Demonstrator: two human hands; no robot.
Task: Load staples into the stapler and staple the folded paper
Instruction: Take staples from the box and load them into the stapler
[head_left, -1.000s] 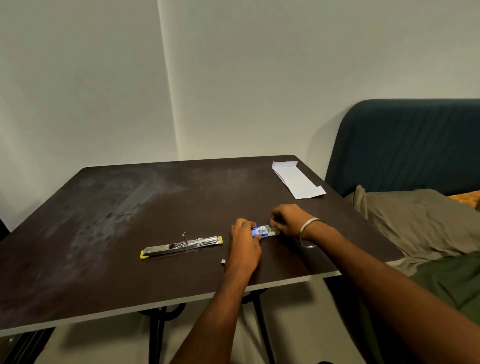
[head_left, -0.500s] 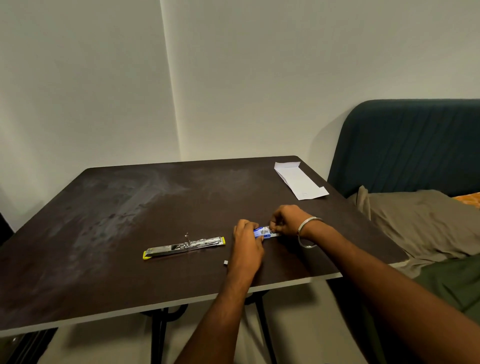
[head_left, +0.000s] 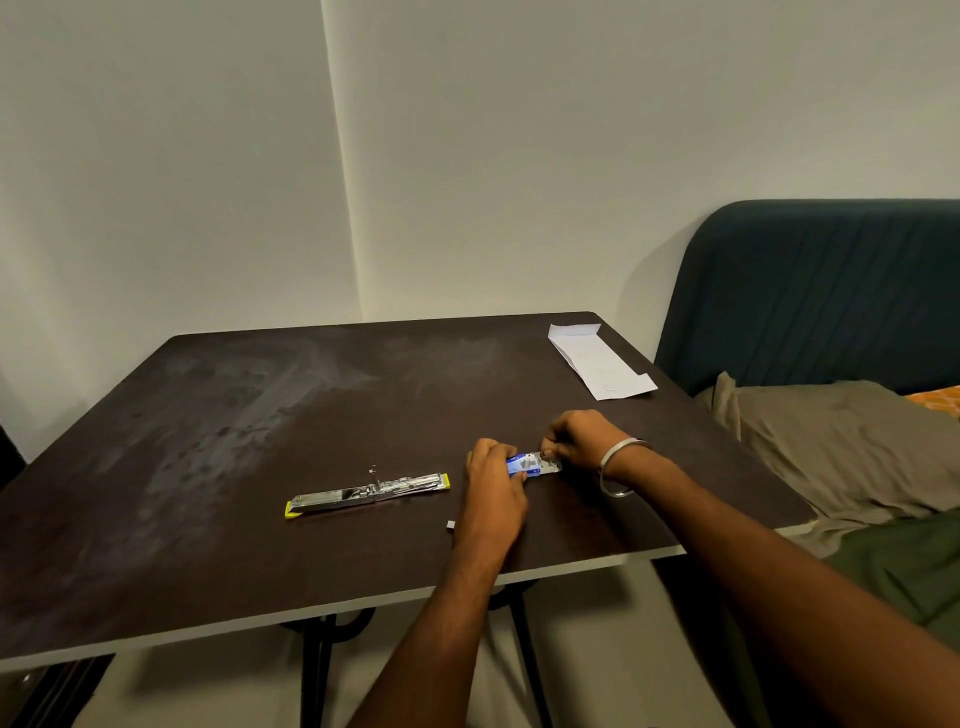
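Viewing from the head camera, 1 view only: both hands meet over the near right part of the dark brown table (head_left: 218, 467). Left hand (head_left: 493, 493) is closed around the left end of a small blue staple box (head_left: 530, 464); right hand (head_left: 582, 439) pinches at the box's right end, fingertips curled onto it; whether anything is being drawn out, cannot tell. A metal bangle (head_left: 621, 467) sits on the right wrist. Stapler (head_left: 368, 493) lies opened out flat, silver with yellow ends, just left of the left hand and apart from it, untouched. A tiny pale piece (head_left: 450, 525) lies beside the left wrist, too small to identify. Folded paper (head_left: 600, 366) lies white near the far right corner, well apart from the hands. Left hand hides part of the box. Tabletop shows pale smears across the middle and a light edge band; black metal legs below. Plain cream walls meet in a corner behind. A dark teal headboard (head_left: 831, 291) and olive-brown bedding (head_left: 831, 447) stand at right.
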